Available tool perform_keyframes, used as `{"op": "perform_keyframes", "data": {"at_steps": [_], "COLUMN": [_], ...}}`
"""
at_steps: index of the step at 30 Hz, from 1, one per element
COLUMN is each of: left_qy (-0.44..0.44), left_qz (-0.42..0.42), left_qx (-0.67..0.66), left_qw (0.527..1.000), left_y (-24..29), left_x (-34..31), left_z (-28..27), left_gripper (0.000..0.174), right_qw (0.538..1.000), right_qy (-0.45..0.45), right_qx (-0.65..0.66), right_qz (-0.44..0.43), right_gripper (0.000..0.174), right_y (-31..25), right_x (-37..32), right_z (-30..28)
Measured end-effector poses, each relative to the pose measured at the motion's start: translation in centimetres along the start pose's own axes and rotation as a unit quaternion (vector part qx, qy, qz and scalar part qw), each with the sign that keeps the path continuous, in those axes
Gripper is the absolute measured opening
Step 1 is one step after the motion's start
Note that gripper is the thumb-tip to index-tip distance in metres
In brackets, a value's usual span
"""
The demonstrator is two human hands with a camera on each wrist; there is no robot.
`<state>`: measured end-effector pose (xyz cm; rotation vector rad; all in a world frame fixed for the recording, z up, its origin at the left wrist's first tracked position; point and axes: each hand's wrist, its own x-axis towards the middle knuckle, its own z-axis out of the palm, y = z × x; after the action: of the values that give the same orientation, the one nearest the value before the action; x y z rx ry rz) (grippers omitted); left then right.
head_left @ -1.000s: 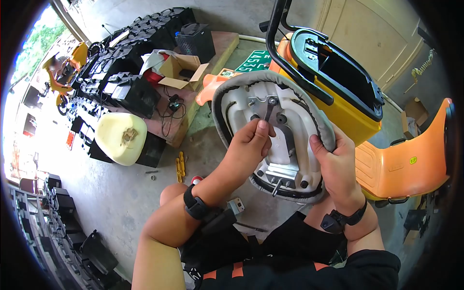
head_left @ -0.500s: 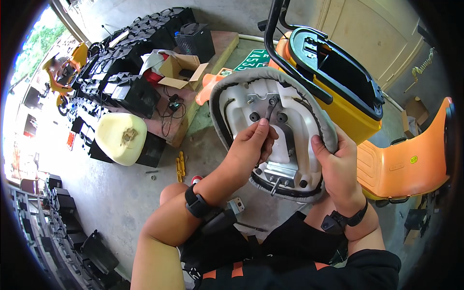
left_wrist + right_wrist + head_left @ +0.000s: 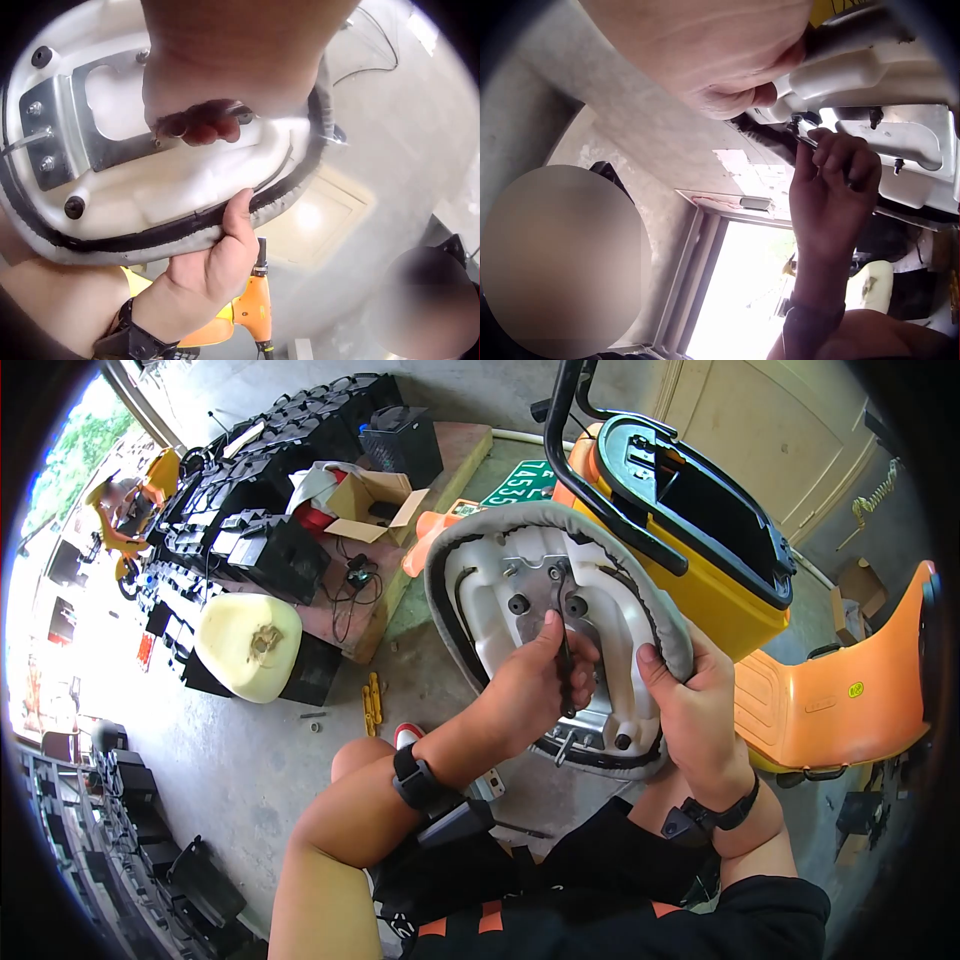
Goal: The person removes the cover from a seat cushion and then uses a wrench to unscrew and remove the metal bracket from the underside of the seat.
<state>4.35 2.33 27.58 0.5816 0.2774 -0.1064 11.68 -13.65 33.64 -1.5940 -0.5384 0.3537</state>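
Observation:
A seat point(image 3: 480, 595) with a grey padded rim is tilted up above the lap, its white underside and metal bracket facing the person. The left hand point(image 3: 530, 685) grips a dark wrench-like tool point(image 3: 561, 600), whose far end meets a bolt at the bracket's upper part. Thumb and fingers of the right hand point(image 3: 695, 710) pinch the seat's right rim. In the left wrist view the right hand point(image 3: 210, 270) shows on the rim, below the left hand point(image 3: 217, 60). The right wrist view shows the left hand point(image 3: 836, 176) curled round the tool beside the bracket.
A yellow-orange scooter body point(image 3: 710, 590) stands behind the seat, with an orange scooter part point(image 3: 830, 705) at right. Black batteries point(image 3: 275, 555), an open carton point(image 3: 375, 505) and a cream seat foam point(image 3: 250, 645) are at left. Yellow tools point(image 3: 373, 705) lie on the floor.
The left hand has moved lower along the tool and turned, with its fingers now wrapped round the handle. The seat has shifted slightly left; the right hand keeps its hold on the rim.

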Motion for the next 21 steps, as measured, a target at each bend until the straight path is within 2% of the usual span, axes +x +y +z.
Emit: {"op": "perform_keyframes", "data": {"at_steps": [2, 6, 8, 12, 14, 16, 18, 20, 21], "left_qy": [-0.076, -0.055, -0.031, -0.048, -0.002, -0.004, -0.004, -0.064, -0.063], "left_qz": [0.002, 0.038, 0.089, 0.043, 0.05, 0.055, 0.061, 0.063, 0.063], "left_qx": [0.003, 0.016, 0.11, 0.139, 0.116, 0.091, 0.066, -0.021, -0.022], "left_qw": [0.997, 0.998, 0.989, 0.988, 0.992, 0.994, 0.996, 0.996, 0.996], "left_y": [-0.2, -0.7, -0.7, 0.1, 0.3, 0.8, 1.1, 1.4, 1.3], "left_x": [0.0, -0.5, -0.4, -0.7, -1.1, -1.6, -1.9, -1.8, -1.7], "left_z": [-0.1, 1.5, 1.7, 1.4, 2.0, 2.6, 2.5, 1.9, 1.8], "left_gripper": [0.053, 0.055, 0.055, 0.048, 0.038, 0.036, 0.033, 0.034, 0.034], "right_qw": [1.0, 1.0, 0.999, 0.999, 0.999, 0.998, 0.996, 0.997, 0.997], "right_qy": [-0.001, -0.02, -0.024, -0.021, -0.022, -0.053, -0.082, -0.066, -0.071], "right_qx": [0.003, -0.023, -0.033, -0.03, -0.029, 0.027, 0.014, -0.024, -0.022], "right_qz": [0.002, 0.001, -0.007, -0.018, -0.026, -0.021, -0.024, -0.023, -0.028], "right_gripper": [0.031, 0.032, 0.032, 0.034, 0.035, 0.036, 0.037, 0.037, 0.035], "right_y": [0.1, -0.2, -0.2, 0.0, 0.3, 1.0, 0.6, 0.2, 0.1], "right_x": [0.0, -0.2, -0.2, -0.2, -0.1, -0.1, -0.1, -0.3, -0.4], "right_z": [0.0, -0.1, -0.1, 0.3, 0.3, 0.3, 0.4, 0.9, 0.9]}}
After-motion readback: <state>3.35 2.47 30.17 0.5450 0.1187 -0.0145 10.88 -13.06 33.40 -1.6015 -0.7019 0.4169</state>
